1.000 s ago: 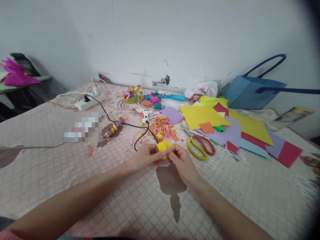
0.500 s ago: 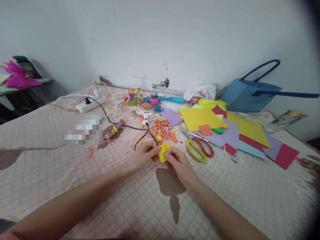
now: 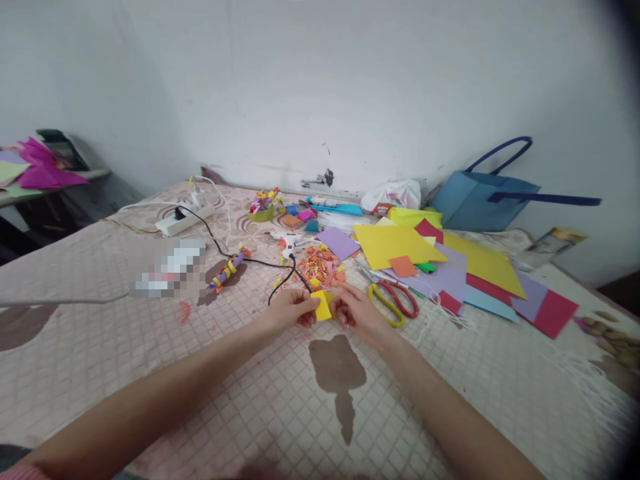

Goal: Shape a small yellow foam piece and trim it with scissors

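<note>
Pale wall point(image 3: 300, 87) behind patterned worktop point(image 3: 240, 400). Forearms converge forward from both sides, hands nearly meeting. Left hand point(image 3: 289, 311): fingers pinching yellow piece point(image 3: 323, 307); right hand point(image 3: 364, 316): fingers curled, grip undetermined. Scissors point(image 3: 396, 301): right of fingers. Yellow piece: between both hands' fingers.

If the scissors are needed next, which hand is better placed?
Probably the right hand: it's beside the scissors handles, whereas the left hand is farther off, pinching the yellow piece. Whether the right also grips it is unclear.
</note>
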Motion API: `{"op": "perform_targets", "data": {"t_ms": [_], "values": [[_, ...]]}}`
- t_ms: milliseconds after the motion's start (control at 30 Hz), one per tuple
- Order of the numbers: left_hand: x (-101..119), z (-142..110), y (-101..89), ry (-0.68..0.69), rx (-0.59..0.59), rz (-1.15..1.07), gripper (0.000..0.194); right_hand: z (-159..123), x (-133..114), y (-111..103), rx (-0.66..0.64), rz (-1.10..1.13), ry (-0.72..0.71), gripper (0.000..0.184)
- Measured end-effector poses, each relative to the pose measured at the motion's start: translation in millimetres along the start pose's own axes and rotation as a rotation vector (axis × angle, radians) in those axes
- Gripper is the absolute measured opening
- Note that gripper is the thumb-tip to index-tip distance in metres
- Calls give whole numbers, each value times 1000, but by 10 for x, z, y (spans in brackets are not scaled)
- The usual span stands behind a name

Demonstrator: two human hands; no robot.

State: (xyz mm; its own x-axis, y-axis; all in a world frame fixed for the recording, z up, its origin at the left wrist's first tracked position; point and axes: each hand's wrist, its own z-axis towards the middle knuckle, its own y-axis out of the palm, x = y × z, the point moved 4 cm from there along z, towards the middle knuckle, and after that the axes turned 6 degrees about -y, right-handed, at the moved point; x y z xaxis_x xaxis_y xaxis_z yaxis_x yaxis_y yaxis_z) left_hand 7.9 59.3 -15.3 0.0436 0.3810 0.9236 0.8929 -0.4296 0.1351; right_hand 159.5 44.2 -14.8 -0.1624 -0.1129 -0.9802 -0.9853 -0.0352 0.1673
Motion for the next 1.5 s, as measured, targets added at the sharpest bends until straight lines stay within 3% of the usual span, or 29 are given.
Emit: {"op": "perform_targets", "data": {"t_ms": [200,400,500,667,733,833,933,1000,1067,1200,1333,1400,1500], "values": [[56,140,-9,15,30,-6,37,111,-43,12,-97,-84,-41,35],[71,128,-1,191,126,114,32,12,14,52,-188,-142,-133,30],[68,116,-15,217,133,92,31,49,6,15,-140,-148,-131,24],[56,135,-81,145,109,44,32,155,28,-108,-40,-51,45,26],[53,139,-111,125,114,29,32,160,5,-138,-35,-76,7,29],[58,132,-129,129,100,0,33,121,-87,-161,-17,-296,-193,30],[61,114,-132,137,104,-10,34,59,-176,-155,23,-757,-420,18],[57,102,-130,130,112,2,34,40,-177,-149,45,-1033,-480,16],[54,94,-124,129,106,17,34,46,-136,-158,47,-1177,-456,25],[54,87,-119,132,88,33,33,78,-51,-182,23,-1192,-399,20],[73,70,-121,129,90,10,33,152,-59,-274,-14,-994,-362,6],[84,62,-117,121,88,-9,34,260,-161,-385,6,-974,-380,6],[89,57,-113,110,90,-25,36,577,-421,-625,135,-1114,-399,10]]}}
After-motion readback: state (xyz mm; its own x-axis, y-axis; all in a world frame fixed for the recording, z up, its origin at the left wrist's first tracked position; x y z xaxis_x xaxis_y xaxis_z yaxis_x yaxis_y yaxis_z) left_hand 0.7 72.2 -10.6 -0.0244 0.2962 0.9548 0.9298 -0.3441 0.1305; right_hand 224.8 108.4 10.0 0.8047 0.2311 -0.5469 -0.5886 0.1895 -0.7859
